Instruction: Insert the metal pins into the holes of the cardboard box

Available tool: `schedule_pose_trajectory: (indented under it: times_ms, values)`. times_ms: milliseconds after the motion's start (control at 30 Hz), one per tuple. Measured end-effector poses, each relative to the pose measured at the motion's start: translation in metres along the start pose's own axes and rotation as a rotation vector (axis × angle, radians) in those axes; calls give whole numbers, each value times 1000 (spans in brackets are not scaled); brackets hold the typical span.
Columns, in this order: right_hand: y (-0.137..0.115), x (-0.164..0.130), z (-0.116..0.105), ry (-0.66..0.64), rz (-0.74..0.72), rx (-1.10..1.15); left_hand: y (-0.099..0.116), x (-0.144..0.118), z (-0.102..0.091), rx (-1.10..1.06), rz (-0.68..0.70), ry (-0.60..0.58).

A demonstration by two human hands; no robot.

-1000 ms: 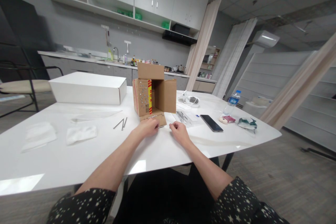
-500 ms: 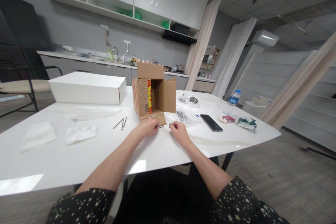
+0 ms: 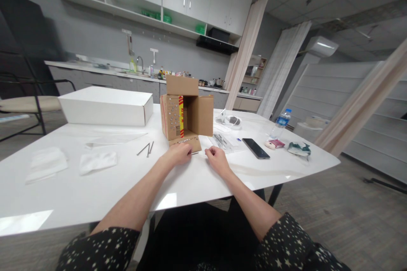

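An open cardboard box (image 3: 206,116) stands on the white table, its front flap (image 3: 196,141) folded down and dotted with small studs. My left hand (image 3: 180,153) is closed at the flap's front edge. From its fingertips a thin dark nail (image 3: 195,153) sticks out to the right. A short gap away, my right hand (image 3: 217,159) is curled, thumb and forefinger pinched together; anything between them is too small to make out. Several long nails (image 3: 149,149) lie left of my left hand. A clear packet of metal pieces (image 3: 222,140) lies beyond my right hand.
A long white box (image 3: 104,108) stands at the back left, with white cloths (image 3: 98,163) nearer. To the right are a phone (image 3: 255,148), a red and white packet (image 3: 274,144), a green and white pack (image 3: 299,150) and a water bottle (image 3: 282,120).
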State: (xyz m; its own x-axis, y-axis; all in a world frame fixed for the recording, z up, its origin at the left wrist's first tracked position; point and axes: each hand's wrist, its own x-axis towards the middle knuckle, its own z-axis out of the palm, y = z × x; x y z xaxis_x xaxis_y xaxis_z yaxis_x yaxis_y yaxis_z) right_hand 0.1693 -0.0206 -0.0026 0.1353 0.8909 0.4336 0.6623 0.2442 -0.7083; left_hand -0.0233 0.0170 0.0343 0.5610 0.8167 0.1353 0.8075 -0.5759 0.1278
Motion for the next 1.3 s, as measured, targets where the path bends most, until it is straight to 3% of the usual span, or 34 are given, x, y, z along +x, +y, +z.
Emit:
schedule_pose_trajectory:
  times_ms: [1300]
  values:
    - [-5,-2,-2,-17,11,3,0,-2,0,16,20,13]
